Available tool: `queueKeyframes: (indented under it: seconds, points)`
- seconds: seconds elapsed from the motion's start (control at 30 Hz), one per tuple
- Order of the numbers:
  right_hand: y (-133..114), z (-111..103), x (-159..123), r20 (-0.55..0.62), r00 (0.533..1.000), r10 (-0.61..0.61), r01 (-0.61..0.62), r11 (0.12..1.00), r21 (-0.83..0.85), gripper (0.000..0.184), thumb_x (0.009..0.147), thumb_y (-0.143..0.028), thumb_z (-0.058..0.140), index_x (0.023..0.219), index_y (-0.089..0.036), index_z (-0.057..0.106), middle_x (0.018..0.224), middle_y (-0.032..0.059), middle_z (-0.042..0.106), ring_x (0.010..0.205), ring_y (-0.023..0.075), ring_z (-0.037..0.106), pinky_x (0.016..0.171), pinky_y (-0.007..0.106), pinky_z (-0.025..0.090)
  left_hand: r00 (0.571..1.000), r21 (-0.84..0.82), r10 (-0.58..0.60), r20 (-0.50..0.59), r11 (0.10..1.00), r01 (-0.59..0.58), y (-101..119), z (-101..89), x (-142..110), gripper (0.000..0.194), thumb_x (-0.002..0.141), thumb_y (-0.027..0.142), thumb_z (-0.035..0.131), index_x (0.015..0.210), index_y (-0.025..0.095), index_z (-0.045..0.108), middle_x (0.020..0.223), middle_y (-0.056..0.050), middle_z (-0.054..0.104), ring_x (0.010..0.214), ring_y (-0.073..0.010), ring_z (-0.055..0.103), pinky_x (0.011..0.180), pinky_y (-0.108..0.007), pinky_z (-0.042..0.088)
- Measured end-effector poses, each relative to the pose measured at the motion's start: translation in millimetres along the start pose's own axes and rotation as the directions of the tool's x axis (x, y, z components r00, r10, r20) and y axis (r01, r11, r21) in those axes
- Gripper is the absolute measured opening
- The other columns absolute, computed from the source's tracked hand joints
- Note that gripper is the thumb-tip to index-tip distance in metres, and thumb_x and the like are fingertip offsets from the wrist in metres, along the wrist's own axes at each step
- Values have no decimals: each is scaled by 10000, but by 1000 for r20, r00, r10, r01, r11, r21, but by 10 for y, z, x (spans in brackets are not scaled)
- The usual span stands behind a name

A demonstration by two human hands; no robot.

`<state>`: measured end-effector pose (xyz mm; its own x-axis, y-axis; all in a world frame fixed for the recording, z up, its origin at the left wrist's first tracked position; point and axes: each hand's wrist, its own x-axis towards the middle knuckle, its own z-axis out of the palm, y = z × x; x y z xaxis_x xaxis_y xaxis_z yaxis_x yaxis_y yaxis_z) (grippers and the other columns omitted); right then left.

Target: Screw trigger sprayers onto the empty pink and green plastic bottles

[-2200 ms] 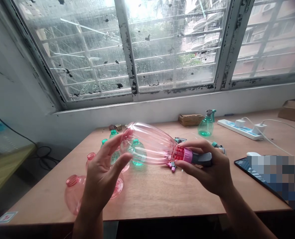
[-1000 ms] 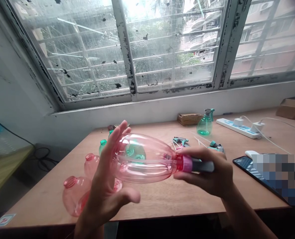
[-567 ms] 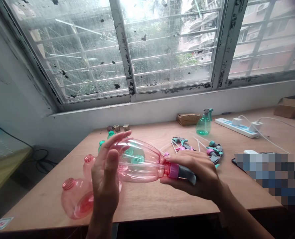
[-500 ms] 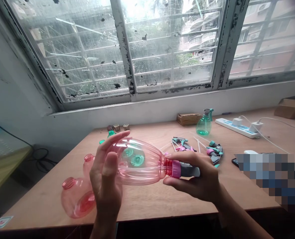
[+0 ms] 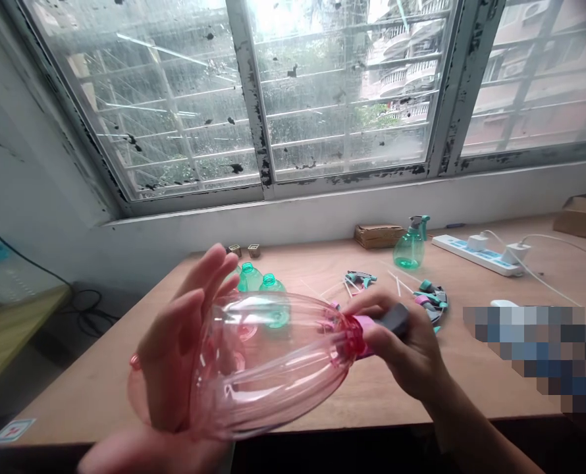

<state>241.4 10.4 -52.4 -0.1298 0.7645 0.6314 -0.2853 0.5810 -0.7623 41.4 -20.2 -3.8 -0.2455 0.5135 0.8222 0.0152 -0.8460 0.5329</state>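
Observation:
A clear pink spray bottle point(image 5: 288, 375) lies sideways in front of me, its neck toward the right. My left hand point(image 5: 172, 349) is around its wide base, with the fingers above and the blurred thumb below. At the neck, my right hand point(image 5: 414, 345) closes its thumb and fingers on the pink collar point(image 5: 365, 327) of the spray head. The dark grey part of the head point(image 5: 394, 320) sticks out past the thumb. Green bottles point(image 5: 248, 278) without heads stand behind it. Another pink bottle point(image 5: 137, 388) is mostly hidden by my left hand.
Loose spray heads point(image 5: 434, 296) and thin white tubes lie on the wooden table point(image 5: 322, 408). A green spray bottle point(image 5: 408, 249) with its head on stands farther back. A power strip point(image 5: 475, 255), a cardboard piece point(image 5: 378, 236) and small blocks point(image 5: 253, 251) sit along the wall.
The held bottle has come closer and lower and looks larger. My left hand has shifted down and left, turning about the base. My right hand keeps hold of the collar end.

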Motion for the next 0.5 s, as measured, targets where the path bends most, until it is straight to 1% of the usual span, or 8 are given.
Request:
queueKeyframes:
  seconds: [0.07,0.1,0.13,0.2,0.27,0.37,0.43,0.5]
  points:
    - [-71,1,-21,1,961,-276,269,934,-236,277,892,-490,794,991,-232,786,711,21,797,512,173,693,464,249,565,993,-58,-88,82,994,93,-31,-48,47,480,992,715,388,1195,447,731,1428,101,665,1419,-293,539,1219,-501,421]
    - [-101,3,-27,18,927,-375,360,874,-328,290,897,-501,785,1004,-232,786,712,25,803,499,172,687,465,254,558,988,-58,-96,123,993,104,-60,-78,69,484,975,725,423,1242,446,714,1443,83,658,1401,-308,557,1193,-506,453]
    - [-123,4,-32,33,895,-444,420,817,-395,297,913,-508,763,1021,-232,782,723,31,811,503,177,698,478,261,565,989,-65,-39,142,997,48,-90,-107,87,513,952,747,444,1268,440,707,1430,61,673,1342,-323,608,1125,-507,520]
    - [-140,-2,-40,60,839,-541,498,718,-485,303,948,-494,724,1086,-229,767,724,41,812,549,205,739,531,285,599,981,-49,-59,184,996,69,-131,-149,107,579,932,778,431,1294,415,700,1412,16,688,1285,-357,642,1042,-533,575]
    - [-129,-25,-48,125,775,-619,573,606,-551,333,965,-460,711,1183,-210,741,719,53,803,614,242,768,589,326,626,974,-2,-144,176,989,146,-128,-155,107,603,938,780,394,1260,392,724,1382,-8,704,1249,-379,655,1001,-555,588]
    - [-105,-72,-59,260,706,-658,657,474,-586,402,965,-395,727,1299,-173,690,720,58,797,650,263,774,621,354,637,967,54,-215,139,976,210,-60,-115,91,491,964,689,460,1174,371,770,1364,-9,706,1284,-380,620,1071,-560,537]
    - [-106,-90,-60,284,730,-622,652,507,-564,415,947,-400,753,1297,-187,691,761,58,811,666,259,778,642,347,645,972,53,-194,131,981,189,-11,-95,72,407,975,612,506,1130,362,787,1361,-2,703,1315,-367,592,1153,-556,466]
    - [-119,-84,-55,218,837,-501,538,682,-496,368,933,-424,771,1241,-232,715,817,47,822,679,234,780,641,307,652,980,63,-154,123,987,147,27,-108,39,360,979,570,523,1094,364,794,1335,6,710,1321,-355,581,1189,-557,422]
